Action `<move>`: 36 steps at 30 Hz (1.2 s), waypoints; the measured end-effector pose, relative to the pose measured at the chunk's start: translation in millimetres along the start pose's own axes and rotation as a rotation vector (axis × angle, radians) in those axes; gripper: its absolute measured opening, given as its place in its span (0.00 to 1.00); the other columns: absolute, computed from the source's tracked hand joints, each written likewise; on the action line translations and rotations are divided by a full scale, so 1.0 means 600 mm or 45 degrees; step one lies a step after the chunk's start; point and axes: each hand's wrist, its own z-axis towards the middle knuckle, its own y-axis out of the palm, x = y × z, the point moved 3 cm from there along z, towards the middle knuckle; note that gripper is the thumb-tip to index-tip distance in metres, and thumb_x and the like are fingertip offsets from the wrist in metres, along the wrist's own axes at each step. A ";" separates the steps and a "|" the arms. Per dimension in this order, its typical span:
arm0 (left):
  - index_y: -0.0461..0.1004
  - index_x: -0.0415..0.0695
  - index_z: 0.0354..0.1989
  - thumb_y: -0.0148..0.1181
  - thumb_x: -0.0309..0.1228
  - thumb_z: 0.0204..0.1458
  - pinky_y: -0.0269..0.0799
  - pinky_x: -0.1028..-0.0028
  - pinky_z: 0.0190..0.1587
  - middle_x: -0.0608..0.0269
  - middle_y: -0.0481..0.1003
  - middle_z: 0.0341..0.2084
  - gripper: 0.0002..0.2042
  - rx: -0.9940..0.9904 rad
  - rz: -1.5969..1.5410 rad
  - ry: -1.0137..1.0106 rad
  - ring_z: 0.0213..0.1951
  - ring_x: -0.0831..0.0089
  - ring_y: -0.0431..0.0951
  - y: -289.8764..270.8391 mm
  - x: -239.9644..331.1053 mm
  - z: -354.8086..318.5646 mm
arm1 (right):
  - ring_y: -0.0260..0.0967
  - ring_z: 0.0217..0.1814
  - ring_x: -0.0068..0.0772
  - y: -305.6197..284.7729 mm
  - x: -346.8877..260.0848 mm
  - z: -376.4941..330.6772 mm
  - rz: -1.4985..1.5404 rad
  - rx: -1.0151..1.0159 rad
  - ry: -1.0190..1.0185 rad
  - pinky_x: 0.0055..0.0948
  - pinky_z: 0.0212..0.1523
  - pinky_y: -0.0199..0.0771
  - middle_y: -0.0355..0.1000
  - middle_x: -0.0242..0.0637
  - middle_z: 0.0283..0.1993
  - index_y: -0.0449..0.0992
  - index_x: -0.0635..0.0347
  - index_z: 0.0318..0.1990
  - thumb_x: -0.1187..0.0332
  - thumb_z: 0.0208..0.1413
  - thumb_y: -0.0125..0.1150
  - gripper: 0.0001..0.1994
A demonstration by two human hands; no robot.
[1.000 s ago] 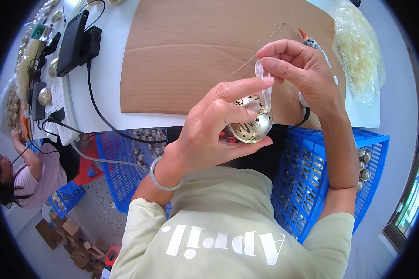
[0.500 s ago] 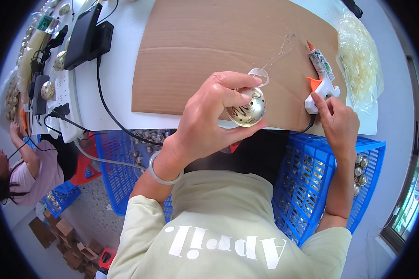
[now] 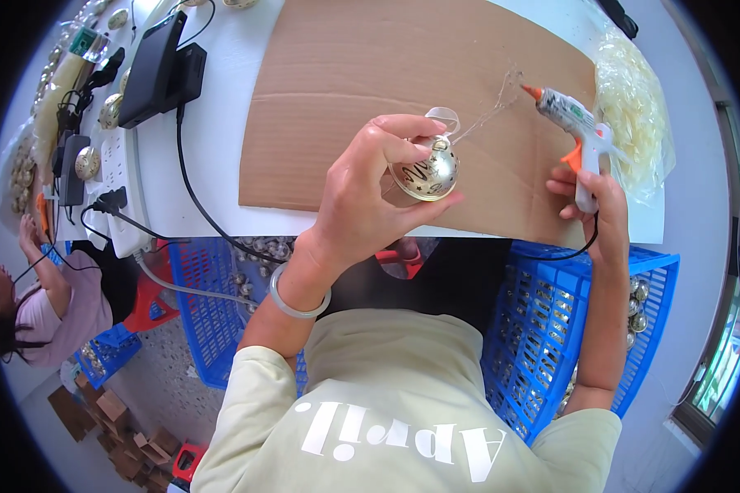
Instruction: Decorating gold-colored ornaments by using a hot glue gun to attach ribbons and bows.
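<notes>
Between the thumb and fingers of my left hand (image 3: 370,177) is a shiny gold bauble (image 3: 429,174) with dark markings. A translucent white ribbon loop (image 3: 444,120) stands up at its top, by my index fingertip. My right hand (image 3: 592,201) grips the handle of a white hot glue gun (image 3: 574,123) with an orange trigger. The gun's orange nozzle points up and left over the cardboard sheet (image 3: 329,90), apart from the bauble. Thin glue strings (image 3: 501,99) trail across the cardboard behind the bauble.
A clear bag of pale ribbon pieces (image 3: 633,115) lies right of the cardboard. Blue crates (image 3: 534,329) of baubles stand below the table edge. Black adapters (image 3: 160,74), a white power strip (image 3: 122,189) and cables lie at the left. Another person (image 3: 57,304) sits far left.
My right hand has taken the glue gun by its handle and lifted it, turning its nozzle leftward. My left hand has shifted slightly left and up with the bauble.
</notes>
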 end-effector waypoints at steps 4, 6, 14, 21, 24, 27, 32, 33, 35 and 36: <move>0.66 0.43 0.39 0.79 0.22 0.33 0.81 0.69 0.46 0.52 0.76 0.47 0.27 0.000 -0.045 0.011 0.48 0.60 0.79 0.005 -0.008 0.005 | 0.75 0.55 0.38 0.014 -0.015 -0.025 0.252 -0.134 -0.158 0.21 0.33 0.82 0.68 0.55 0.58 0.60 0.71 0.62 0.66 0.55 0.57 0.29; 0.66 0.43 0.39 0.79 0.22 0.33 0.80 0.69 0.46 0.53 0.76 0.46 0.27 0.004 -0.044 0.029 0.48 0.60 0.79 0.007 -0.011 0.009 | 0.76 0.48 0.32 0.009 -0.014 -0.030 0.317 -0.096 -0.175 0.18 0.30 0.78 0.68 0.53 0.56 0.59 0.72 0.62 0.67 0.54 0.58 0.29; 0.66 0.43 0.39 0.79 0.22 0.33 0.81 0.68 0.44 0.50 0.75 0.45 0.27 0.013 -0.043 0.062 0.46 0.60 0.79 0.011 -0.018 0.011 | 0.68 0.30 0.21 0.045 -0.009 -0.085 0.059 -0.429 -0.307 0.18 0.21 0.67 0.72 0.45 0.40 0.63 0.71 0.58 0.59 0.64 0.54 0.24; 0.66 0.43 0.39 0.79 0.22 0.33 0.81 0.69 0.43 0.50 0.75 0.45 0.27 0.017 -0.042 0.037 0.45 0.60 0.80 0.008 -0.018 0.010 | 0.70 0.32 0.22 0.071 -0.007 -0.098 -0.179 -0.472 -0.344 0.19 0.22 0.68 0.73 0.45 0.40 0.63 0.69 0.58 0.59 0.66 0.52 0.22; 0.66 0.43 0.38 0.79 0.22 0.33 0.82 0.69 0.43 0.49 0.75 0.45 0.26 0.018 -0.040 0.026 0.45 0.60 0.80 0.006 -0.018 0.008 | 0.70 0.31 0.21 0.073 -0.003 -0.097 -0.214 -0.451 -0.345 0.18 0.22 0.67 0.73 0.44 0.39 0.63 0.68 0.59 0.59 0.66 0.52 0.22; 0.66 0.43 0.38 0.79 0.22 0.34 0.82 0.69 0.43 0.50 0.75 0.45 0.26 0.020 -0.036 0.032 0.45 0.60 0.80 0.003 -0.022 0.007 | 0.69 0.31 0.20 0.074 -0.002 -0.097 -0.265 -0.452 -0.366 0.18 0.22 0.67 0.73 0.43 0.38 0.64 0.68 0.58 0.59 0.66 0.52 0.22; 0.65 0.43 0.42 0.81 0.24 0.33 0.84 0.73 0.40 0.48 0.76 0.45 0.30 -0.022 0.036 0.124 0.48 0.60 0.81 0.002 -0.026 0.007 | 0.61 0.26 0.12 0.083 -0.008 -0.106 -0.152 -0.382 -0.364 0.14 0.27 0.62 0.75 0.40 0.37 0.66 0.67 0.57 0.62 0.66 0.55 0.20; 0.65 0.43 0.42 0.81 0.24 0.33 0.84 0.73 0.40 0.48 0.76 0.45 0.30 -0.023 0.035 0.123 0.48 0.60 0.81 0.002 -0.026 0.008 | 0.61 0.26 0.12 0.083 -0.009 -0.107 -0.152 -0.381 -0.362 0.14 0.27 0.62 0.75 0.40 0.37 0.66 0.67 0.57 0.62 0.66 0.55 0.20; 0.65 0.43 0.42 0.81 0.24 0.33 0.84 0.73 0.40 0.48 0.76 0.45 0.30 -0.034 0.044 0.094 0.48 0.60 0.81 0.002 -0.024 0.009 | 0.61 0.27 0.13 0.084 -0.010 -0.107 -0.176 -0.383 -0.336 0.14 0.28 0.62 0.75 0.40 0.37 0.66 0.67 0.57 0.62 0.66 0.55 0.19; 0.65 0.43 0.42 0.81 0.24 0.33 0.84 0.73 0.40 0.48 0.76 0.45 0.30 -0.035 0.044 0.093 0.48 0.60 0.81 0.003 -0.022 0.007 | 0.61 0.27 0.13 0.083 -0.008 -0.105 -0.175 -0.384 -0.335 0.14 0.28 0.62 0.75 0.40 0.37 0.66 0.67 0.57 0.62 0.66 0.55 0.19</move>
